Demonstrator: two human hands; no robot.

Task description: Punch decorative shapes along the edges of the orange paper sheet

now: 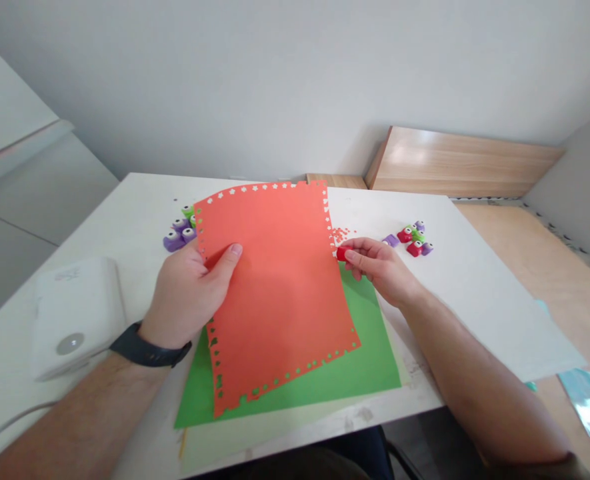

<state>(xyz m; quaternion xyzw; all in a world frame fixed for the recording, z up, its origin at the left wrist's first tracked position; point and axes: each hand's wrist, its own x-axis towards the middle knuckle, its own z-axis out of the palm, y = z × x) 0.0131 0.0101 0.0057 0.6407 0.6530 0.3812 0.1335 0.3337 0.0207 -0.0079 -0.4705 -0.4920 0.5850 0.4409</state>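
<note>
My left hand (191, 288) grips the left edge of a red-orange paper sheet (279, 287), thumb on top, holding it tilted above the table. Small shapes are punched out along all the sheet's edges. My right hand (382, 267) pinches a small red paper punch (343, 253) against the sheet's right edge. Under the red sheet lies a green sheet (365, 363) on a pale yellow sheet (275, 427). Tiny red paper cutouts (341, 233) are scattered on the table by the punch.
The white table (139, 193) carries a cluster of purple and green punches (181, 230) at the left and red, green and purple punches (411, 239) at the right. A white device (77, 313) with a cable sits at the near left. Wooden boards (455, 163) lean at the wall.
</note>
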